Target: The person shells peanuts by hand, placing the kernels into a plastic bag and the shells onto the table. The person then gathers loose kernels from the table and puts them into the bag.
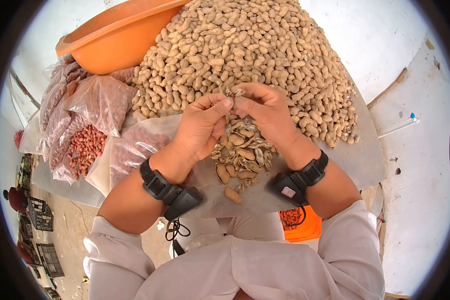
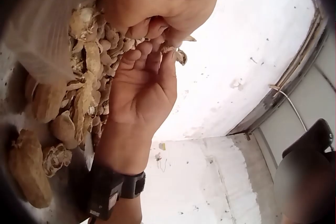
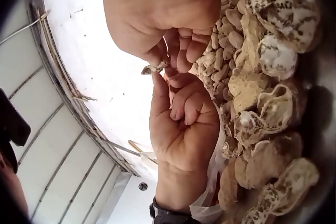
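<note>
In the head view both hands meet in front of a large heap of unshelled peanuts. My left hand and my right hand pinch one cracked peanut between thumbs and fingertips. Its broken shell sticks out past the fingers in the left wrist view, and the right wrist view has the same shell edge at the thumb tips. The other fingers of the left hand curl in toward the palm. Below the hands lies a small pile of split, emptied shells; the fingers hide most of the held peanut.
Clear plastic bags of red peanut kernels lie at the left, one with loose kernels at its mouth. An orange basin stands behind them. Below the grey table edge sits an orange container with kernels.
</note>
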A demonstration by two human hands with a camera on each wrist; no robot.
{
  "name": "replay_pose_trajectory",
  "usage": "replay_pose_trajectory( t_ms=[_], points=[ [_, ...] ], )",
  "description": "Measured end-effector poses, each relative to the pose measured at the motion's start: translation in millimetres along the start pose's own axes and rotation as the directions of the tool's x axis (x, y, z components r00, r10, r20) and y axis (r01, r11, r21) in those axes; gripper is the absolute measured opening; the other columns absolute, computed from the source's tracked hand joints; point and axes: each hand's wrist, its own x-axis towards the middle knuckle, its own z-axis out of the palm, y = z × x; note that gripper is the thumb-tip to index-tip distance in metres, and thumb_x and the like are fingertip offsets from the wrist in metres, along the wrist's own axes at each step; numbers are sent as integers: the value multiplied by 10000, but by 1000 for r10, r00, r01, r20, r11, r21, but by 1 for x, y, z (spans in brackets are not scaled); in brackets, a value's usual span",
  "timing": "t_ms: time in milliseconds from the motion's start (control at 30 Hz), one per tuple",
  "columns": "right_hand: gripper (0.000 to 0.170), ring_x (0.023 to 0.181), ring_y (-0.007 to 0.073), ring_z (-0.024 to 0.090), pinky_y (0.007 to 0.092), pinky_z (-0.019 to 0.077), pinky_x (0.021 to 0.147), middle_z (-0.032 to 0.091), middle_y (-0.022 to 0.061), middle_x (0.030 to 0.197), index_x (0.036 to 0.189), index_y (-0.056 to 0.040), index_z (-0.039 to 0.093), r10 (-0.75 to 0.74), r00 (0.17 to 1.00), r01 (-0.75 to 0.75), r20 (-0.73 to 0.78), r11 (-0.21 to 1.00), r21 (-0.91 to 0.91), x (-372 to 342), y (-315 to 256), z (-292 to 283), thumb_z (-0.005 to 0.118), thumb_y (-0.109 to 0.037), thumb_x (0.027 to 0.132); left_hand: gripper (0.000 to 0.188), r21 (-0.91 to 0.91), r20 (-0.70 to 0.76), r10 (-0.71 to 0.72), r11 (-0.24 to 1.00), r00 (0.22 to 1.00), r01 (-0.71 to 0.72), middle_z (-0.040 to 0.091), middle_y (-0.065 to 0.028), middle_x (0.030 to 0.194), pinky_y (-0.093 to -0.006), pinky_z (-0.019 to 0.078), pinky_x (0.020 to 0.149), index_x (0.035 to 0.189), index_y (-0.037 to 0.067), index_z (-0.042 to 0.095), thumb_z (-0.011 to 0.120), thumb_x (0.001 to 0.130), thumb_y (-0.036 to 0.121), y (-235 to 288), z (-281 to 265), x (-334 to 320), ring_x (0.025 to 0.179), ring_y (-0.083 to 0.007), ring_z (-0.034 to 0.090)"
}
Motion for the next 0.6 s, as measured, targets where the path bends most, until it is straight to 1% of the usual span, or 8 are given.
replay_pose_trajectory(
  t_ms=[67,167,233,333,467,600],
  points=[
    [204,687,76,553,206,464,624,621,49,834,994,33,602,-52,999,51,-1,990,-132,0,0,-1,610,-73,820,97,10,-1,-4,1000,1000,4,532,2,661,-179,259,391,847,35,600,617,842,130,-1,-1,2,456,-48,367],
    [203,667,72,546,201,460,604,619,47,818,981,38,608,12,1000,-11,16,999,-40,0,-2,2,617,-71,810,128,62,-30,2,998,1000,0,511,5,629,-184,252,391,791,37,585,605,852,148,-1,1,1,452,-51,355],
    [204,661,73,550,200,462,598,622,51,810,987,40,606,49,998,-48,32,998,-33,0,-2,1,608,-67,814,180,105,-46,0,994,999,5,490,6,610,-189,251,393,731,43,557,591,863,160,1,2,0,456,-54,343],
    [205,655,77,557,199,466,597,625,57,801,991,45,604,76,997,-76,25,997,-21,0,-2,2,599,-66,819,172,159,-34,62,986,998,-56,486,2,599,-194,247,392,735,37,556,583,867,145,-1,1,0,446,-55,335],
    [207,659,82,565,203,471,599,627,61,800,993,52,601,84,996,-84,6,995,58,1,3,3,589,-69,826,160,139,-36,61,989,997,-55,483,3,588,-194,240,391,734,39,551,581,865,128,-2,-2,2,443,-53,338],
    [205,650,86,566,202,470,596,618,61,769,1002,52,590,96,995,-96,-3,993,75,0,2,6,572,-75,841,163,116,-19,79,990,997,-76,493,0,589,-191,235,391,719,46,536,597,852,117,-4,-2,2,441,-47,345]
  ],
)
